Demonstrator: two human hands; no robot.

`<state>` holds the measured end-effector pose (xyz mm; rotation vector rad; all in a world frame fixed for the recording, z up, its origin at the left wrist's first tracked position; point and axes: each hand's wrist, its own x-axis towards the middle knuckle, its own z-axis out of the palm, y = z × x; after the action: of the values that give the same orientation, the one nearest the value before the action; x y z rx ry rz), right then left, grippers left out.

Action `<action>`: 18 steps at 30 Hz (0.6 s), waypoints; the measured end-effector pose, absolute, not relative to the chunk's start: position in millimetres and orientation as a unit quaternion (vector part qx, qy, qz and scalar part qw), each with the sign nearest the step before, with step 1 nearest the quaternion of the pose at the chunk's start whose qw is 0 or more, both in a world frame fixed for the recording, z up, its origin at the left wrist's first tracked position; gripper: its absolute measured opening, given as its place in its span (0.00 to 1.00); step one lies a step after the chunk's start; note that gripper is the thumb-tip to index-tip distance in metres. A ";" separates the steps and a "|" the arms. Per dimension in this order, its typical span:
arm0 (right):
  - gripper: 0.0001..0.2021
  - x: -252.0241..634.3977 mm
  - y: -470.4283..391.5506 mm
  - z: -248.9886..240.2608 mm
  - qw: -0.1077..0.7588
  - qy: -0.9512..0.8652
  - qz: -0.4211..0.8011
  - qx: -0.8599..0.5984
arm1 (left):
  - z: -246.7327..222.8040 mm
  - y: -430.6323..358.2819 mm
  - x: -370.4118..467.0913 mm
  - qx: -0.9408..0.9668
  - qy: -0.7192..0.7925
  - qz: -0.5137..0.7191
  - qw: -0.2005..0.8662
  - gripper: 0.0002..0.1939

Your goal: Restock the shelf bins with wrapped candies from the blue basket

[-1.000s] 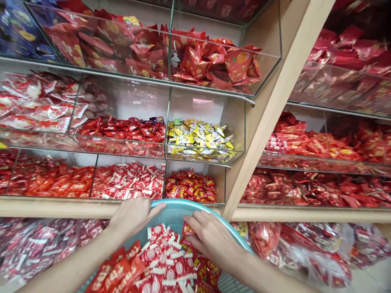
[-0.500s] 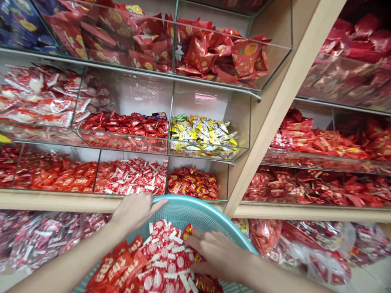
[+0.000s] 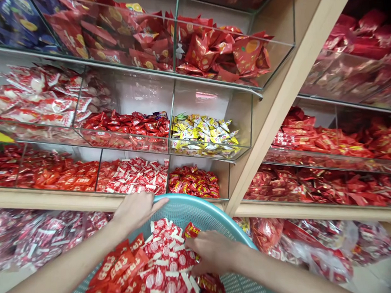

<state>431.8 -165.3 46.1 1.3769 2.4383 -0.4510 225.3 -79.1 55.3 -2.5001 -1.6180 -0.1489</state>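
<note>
A blue-green plastic basket (image 3: 205, 207) with perforated walls stands low in front of me. My left hand (image 3: 138, 213) is closed over its far left rim, thumb lying along the edge. Inside are red-and-white wrapped candies (image 3: 170, 252) in the middle and orange-red packets (image 3: 118, 268) on the left. My right hand (image 3: 216, 250) is down in the basket at the right, fingers curled over red-and-yellow wrapped candies (image 3: 211, 287). Some of these show between thumb and fingers; the fingertips are partly hidden. One such candy (image 3: 191, 230) lies just beyond the fingers.
Ahead are wooden shelves with clear-walled bins of wrapped candies, among them red-and-yellow ones (image 3: 194, 181), red-and-white ones (image 3: 136, 175) and yellow-and-white ones (image 3: 203, 132). A slanting wooden post (image 3: 272, 112) divides the shelves. Filled plastic bags (image 3: 318, 245) lie on the floor below.
My right hand has shifted slightly and its fingers have curled in more among the candies. The left hand keeps its hold on the rim. The view has moved very little.
</note>
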 end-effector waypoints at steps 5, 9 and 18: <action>0.19 438.8 -168.6 38.0 0.133 0.870 -0.128 0.458 | 55.9 -78.2 225.8 -0.837 -0.541 -0.039 0.069 0.41; 0.12 445.1 -178.0 27.4 0.085 0.895 -0.063 0.432 | 56.9 -78.7 225.3 -0.838 -0.539 -0.044 0.068 0.42; 0.04 448.6 -193.4 21.8 0.036 0.929 0.105 0.353 | 58.4 -80.3 225.3 -0.841 -0.533 -0.054 0.073 0.43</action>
<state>448.6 -193.4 21.8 1.0833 2.8537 0.3230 225.3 -80.3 58.4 -2.5270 -1.6003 -0.1612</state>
